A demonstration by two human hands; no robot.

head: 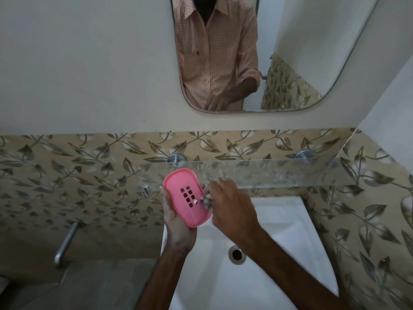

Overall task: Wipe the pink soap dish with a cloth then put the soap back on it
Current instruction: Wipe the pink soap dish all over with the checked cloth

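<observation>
You cradled pink soap dish (194, 214) in left hand (176, 222); right hand (232, 209) pinched bunched cloth (206, 201) against its face. Wiping seemingly midway. Soap not visible; replacing it remained.

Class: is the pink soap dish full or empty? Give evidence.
Empty: the pink soap dish, held in the left hand, shows only bare surface and drain holes; the right hand holds a cloth against it.
</observation>
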